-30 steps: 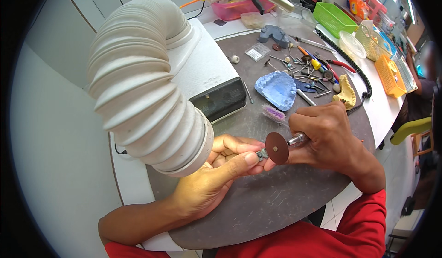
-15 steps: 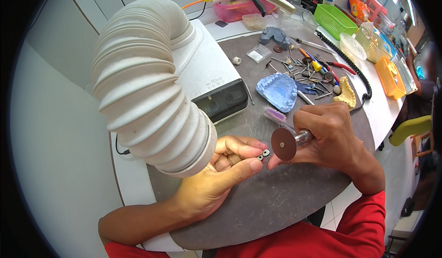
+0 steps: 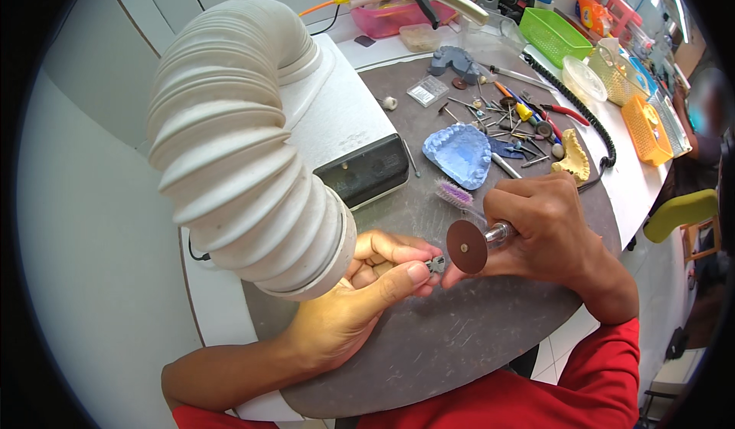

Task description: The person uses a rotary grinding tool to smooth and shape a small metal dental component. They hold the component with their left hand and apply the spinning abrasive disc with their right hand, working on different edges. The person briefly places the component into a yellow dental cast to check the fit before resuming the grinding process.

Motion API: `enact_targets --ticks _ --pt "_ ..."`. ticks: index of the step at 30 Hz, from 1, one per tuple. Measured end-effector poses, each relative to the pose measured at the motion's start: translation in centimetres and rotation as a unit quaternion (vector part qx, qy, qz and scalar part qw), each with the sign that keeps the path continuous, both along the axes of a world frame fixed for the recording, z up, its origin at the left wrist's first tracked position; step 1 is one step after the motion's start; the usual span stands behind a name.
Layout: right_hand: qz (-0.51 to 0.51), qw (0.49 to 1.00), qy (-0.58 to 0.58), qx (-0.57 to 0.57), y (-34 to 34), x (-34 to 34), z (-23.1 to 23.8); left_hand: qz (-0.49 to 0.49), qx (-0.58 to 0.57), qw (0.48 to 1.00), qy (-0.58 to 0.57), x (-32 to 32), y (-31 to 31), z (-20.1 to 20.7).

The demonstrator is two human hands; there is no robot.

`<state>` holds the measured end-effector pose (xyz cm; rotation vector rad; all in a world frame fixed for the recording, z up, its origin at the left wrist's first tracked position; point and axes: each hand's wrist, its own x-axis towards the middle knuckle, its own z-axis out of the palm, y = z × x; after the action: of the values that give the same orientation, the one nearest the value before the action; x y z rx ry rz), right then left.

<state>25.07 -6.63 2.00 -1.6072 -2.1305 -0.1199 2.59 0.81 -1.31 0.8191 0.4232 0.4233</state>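
Between the thumb and fingertips of my left hand is a small grey metal dental piece, pinched at the front. My right hand is wrapped round a rotary handpiece, whose silvery nose carries a flat brown cutting disc. The disc stands just right of the metal piece, with a small gap between them. My right thumb reaches beneath the disc toward the left fingertips. Beyond the hands lies a purple-bristled brush, and behind it a blue dental model.
A thick white ribbed hose arches over the left side, its mouth beside my left hand. Several burs, a yellowish dental model and red-handled pliers lie farther back. A coiled black cable runs along the right. A person is at far right.
The metal piece has turned in my left fingertips, showing another side instead of its two holed ends. The disc and right hand have shifted very slightly left.
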Motion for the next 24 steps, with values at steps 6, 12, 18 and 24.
enact_targets --ticks 6,12,18,24 --pt "-0.002 1.000 -0.018 -0.012 -0.12 -0.07 -0.04 -0.008 -0.016 1.000 -0.009 0.14 0.03 0.38" --pt "-0.002 1.000 -0.026 -0.009 -0.15 -0.24 0.06 -0.007 -0.021 1.000 0.002 0.18 -0.02 0.69" --pt "-0.003 0.999 -0.031 -0.012 -0.19 -0.23 -0.02 -0.007 -0.014 1.000 0.002 0.20 0.03 0.59" --pt "0.002 0.999 -0.033 -0.011 -0.18 -0.28 -0.04 -0.005 -0.014 1.000 -0.005 0.15 -0.04 0.44"
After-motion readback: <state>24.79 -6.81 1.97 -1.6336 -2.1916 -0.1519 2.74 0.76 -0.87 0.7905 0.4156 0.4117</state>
